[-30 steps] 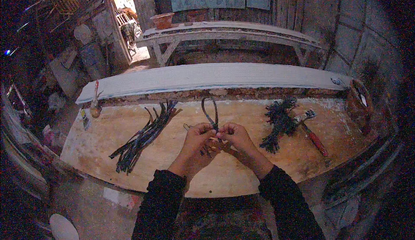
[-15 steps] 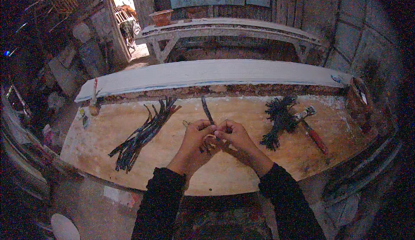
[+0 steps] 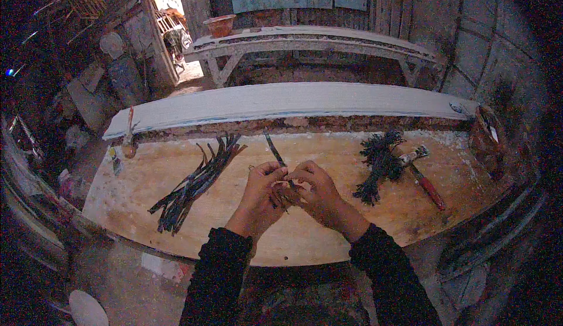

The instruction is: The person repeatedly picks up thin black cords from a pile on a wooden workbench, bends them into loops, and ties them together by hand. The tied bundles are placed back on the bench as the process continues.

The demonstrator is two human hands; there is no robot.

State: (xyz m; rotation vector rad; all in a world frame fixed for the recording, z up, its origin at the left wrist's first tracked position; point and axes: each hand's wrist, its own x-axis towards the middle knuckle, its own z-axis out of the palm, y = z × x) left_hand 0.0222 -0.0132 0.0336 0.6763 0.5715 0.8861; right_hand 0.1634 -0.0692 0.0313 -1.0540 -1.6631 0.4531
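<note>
Over the middle of the wooden board (image 3: 293,238), my left hand (image 3: 258,190) pinches a narrow dark strip (image 3: 271,147), whose free end sticks up and away from me. My right hand (image 3: 321,192) is closed close beside it, thumb and fingers on the strip's lower part. Just what the fingertips do is partly hidden. A thin wire-like loop (image 3: 252,167) shows beside my left hand. To the left lies a bundle of long dark strips (image 3: 193,186). On the right sits a heap of short, knotted-looking black pieces (image 3: 375,167).
A red-handled tool (image 3: 430,190) with a pale, stained head lies against the black heap. Along the board's far edge runs a long whitish slab (image 3: 287,100). A brownish container (image 3: 485,132) stands at the right corner, a red-tipped upright object (image 3: 129,127) at the left.
The strip's free end has tipped to the left. My right hand's fingers have shifted slightly along the strip, while the bundle and the heap lie as before.
</note>
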